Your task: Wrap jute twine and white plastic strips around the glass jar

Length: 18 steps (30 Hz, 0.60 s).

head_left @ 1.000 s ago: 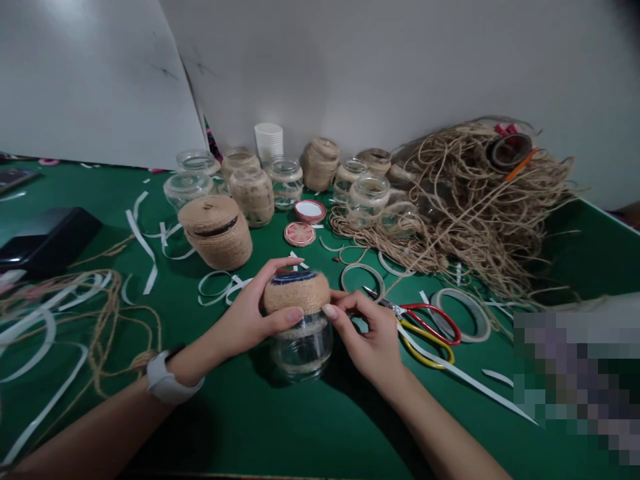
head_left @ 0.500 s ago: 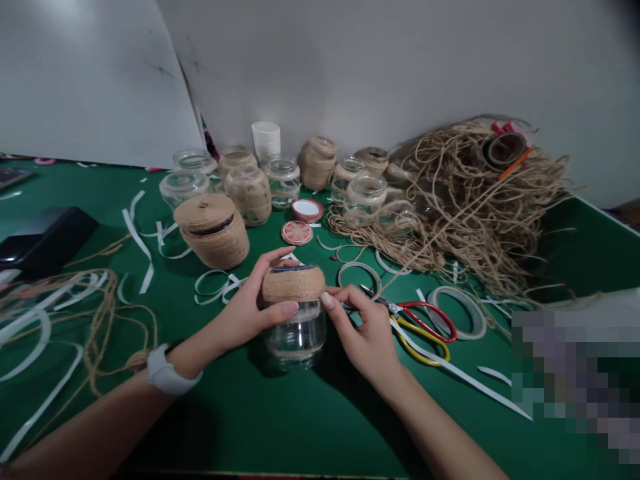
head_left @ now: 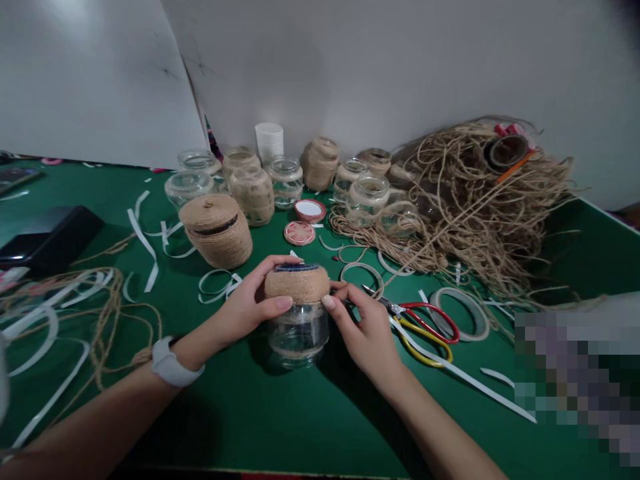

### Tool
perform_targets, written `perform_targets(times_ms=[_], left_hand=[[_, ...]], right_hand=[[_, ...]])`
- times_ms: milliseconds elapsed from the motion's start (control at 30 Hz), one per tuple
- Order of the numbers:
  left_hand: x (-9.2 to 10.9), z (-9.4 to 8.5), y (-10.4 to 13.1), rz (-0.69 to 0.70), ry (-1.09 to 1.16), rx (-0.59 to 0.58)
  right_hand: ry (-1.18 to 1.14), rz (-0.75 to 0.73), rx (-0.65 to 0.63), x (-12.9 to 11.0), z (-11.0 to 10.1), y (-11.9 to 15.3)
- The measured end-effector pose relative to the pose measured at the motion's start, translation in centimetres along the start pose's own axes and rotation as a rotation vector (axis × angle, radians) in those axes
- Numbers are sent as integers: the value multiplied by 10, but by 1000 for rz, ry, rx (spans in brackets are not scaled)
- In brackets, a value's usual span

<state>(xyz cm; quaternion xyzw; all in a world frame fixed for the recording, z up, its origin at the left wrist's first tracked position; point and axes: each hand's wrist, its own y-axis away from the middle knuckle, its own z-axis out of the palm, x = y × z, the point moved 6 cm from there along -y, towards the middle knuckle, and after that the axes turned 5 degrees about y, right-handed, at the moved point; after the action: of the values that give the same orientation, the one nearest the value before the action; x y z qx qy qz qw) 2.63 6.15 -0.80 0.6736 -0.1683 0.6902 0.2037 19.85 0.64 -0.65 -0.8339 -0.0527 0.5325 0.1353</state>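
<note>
Jar [head_left: 299,337] slightly farther back between gripping hands [head_left: 243,303] [head_left: 371,333] (green table [head_left: 280,427], grey wall [head_left: 390,67] behind)

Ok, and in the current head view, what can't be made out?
- Head view: left side of the jar's wrapped top, behind the left hand.
- Head view: whether the right hand pinches a cord; its own fingers cover the spot.
- Head view: the black box's far end, cut off by the left edge.
- Head view: whatever the pixelated patch masks, lower right.
</note>
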Motion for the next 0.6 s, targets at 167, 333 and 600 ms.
perform_targets(times_ms=[167,333,600], left_hand=[[-6,7,3,-69,150,-87],[-3,11,4,-22,78,-80],[1,6,1,70,-62,49]], right_hand=[[-10,-59,2,-5,1,1],[16,-93,60,-9,-1,4],[52,-135,11,-11,0,3]])
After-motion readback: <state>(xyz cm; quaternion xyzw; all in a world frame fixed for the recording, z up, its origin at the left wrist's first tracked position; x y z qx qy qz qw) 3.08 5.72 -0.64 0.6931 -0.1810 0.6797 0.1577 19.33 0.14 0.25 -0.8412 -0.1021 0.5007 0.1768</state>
